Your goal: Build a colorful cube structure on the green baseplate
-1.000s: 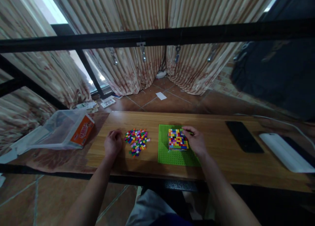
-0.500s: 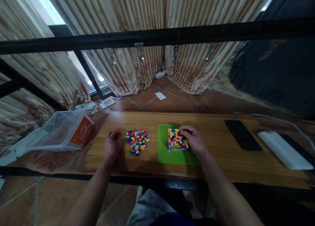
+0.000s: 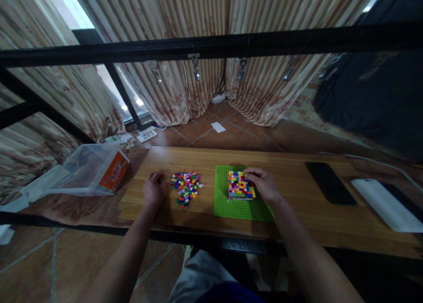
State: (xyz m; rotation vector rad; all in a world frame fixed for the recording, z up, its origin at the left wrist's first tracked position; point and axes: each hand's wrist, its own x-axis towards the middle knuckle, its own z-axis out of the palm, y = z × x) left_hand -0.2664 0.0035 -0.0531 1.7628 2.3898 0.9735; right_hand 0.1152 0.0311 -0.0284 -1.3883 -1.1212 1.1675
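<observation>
- The right hand (image 3: 264, 185) is at the far right corner of a block of little bricks (image 3: 240, 187). Its thumb and first finger are close together, with almost no gap. I cannot tell if there is a tiny brick between them.
- The block has lots of colors on top, like red, yellow, white, blue and orange. It sits on a flat green board (image 3: 221, 209), nearer the board's far edge than its near edge.
- The left hand (image 3: 154, 188) rests on the wooden table (image 3: 201, 157), with its fingers curled in. I cannot tell if anything is inside it.
- A pile of loose bricks (image 3: 187, 184) lies just beside the left hand, between it and the green board. The bricks are pink, purple, green, orange, white and more, all mixed up.
- On the right side of the table lies a flat black thing (image 3: 330, 182). A long white thing (image 3: 385, 204) is next to it, farther right.
- A see-through box (image 3: 86, 166) with an orange label (image 3: 114, 171) is past the table's left end.
- Past the table, a piece of white paper (image 3: 218, 127) lies on the tile floor (image 3: 238, 120), and long stripy curtains (image 3: 194, 12) hang down behind a black bar (image 3: 211, 48).
</observation>
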